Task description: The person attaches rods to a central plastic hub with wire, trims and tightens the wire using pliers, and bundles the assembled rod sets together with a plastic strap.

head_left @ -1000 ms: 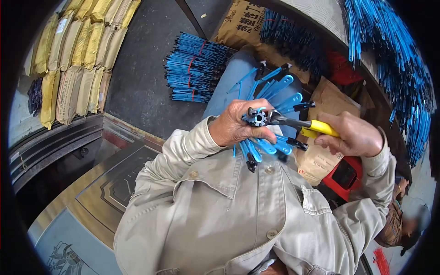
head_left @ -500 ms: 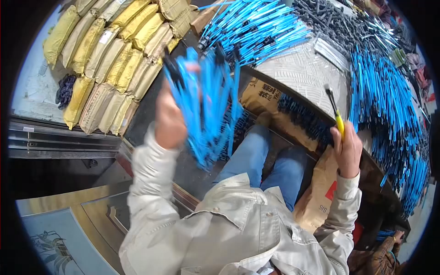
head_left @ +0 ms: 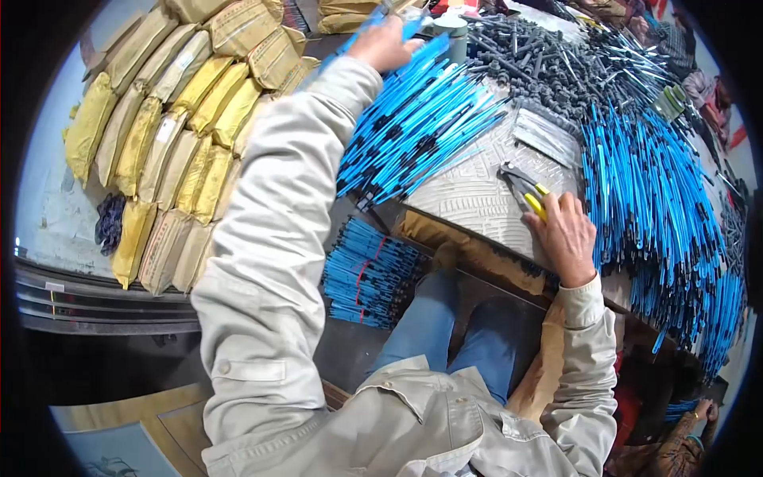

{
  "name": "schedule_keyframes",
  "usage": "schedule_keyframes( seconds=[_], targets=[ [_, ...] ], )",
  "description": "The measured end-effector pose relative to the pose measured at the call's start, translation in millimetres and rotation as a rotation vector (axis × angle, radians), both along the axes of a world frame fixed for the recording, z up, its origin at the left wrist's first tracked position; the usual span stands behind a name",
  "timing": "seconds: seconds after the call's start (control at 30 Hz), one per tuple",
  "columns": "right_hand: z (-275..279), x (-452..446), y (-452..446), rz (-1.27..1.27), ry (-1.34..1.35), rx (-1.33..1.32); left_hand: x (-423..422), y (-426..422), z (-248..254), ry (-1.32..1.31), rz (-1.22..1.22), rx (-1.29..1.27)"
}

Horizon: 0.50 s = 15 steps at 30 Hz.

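My left hand (head_left: pixel 385 44) is stretched out to the far left end of the table. Its fingers are closed around blurred blue sticks, which jut out past the hand; part of them is hidden. Just below it lies a heap of blue sticks with black ends (head_left: pixel 429 119). My right hand (head_left: pixel 566 238) has its fingers curled over the yellow handles of a pair of pliers (head_left: pixel 520 187). The pliers' dark jaws point away from me, low over the table's patterned light top (head_left: pixel 469 203), and the two handles are spread.
More blue sticks (head_left: pixel 652 191) hang over the table's right edge. Behind are dark grey rod-like parts (head_left: pixel 532 56) and a flat clear packet (head_left: pixel 548 137). Banded blue bundles (head_left: pixel 366 274) lie by my legs. Packed sacks (head_left: pixel 167 159) are stacked at left. Another person's hand (head_left: pixel 703 411) shows lower right.
My left hand has swung from in front of me, with a blue bundle, up to the table's far left. My right hand has moved forward, bringing the pliers from upright to low over the tabletop.
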State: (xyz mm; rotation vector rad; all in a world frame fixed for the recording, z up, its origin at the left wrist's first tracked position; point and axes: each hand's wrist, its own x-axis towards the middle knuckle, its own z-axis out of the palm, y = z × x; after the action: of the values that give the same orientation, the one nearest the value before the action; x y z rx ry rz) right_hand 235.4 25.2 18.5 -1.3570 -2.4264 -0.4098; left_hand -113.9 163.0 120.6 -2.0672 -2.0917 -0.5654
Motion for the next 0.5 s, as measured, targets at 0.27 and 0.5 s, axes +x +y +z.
schedule_keyframes(
  seconds=[0.27, 0.5],
  targets=[
    [6, 1, -5, 0.062, -0.028, 0.062, 24, -26, 31, -0.305, -0.396, 0.222],
    [35, -34, -46, 0.290, 0.263, -0.217, -36, -140, 69, -0.440, -0.466, 0.415]
  ],
)
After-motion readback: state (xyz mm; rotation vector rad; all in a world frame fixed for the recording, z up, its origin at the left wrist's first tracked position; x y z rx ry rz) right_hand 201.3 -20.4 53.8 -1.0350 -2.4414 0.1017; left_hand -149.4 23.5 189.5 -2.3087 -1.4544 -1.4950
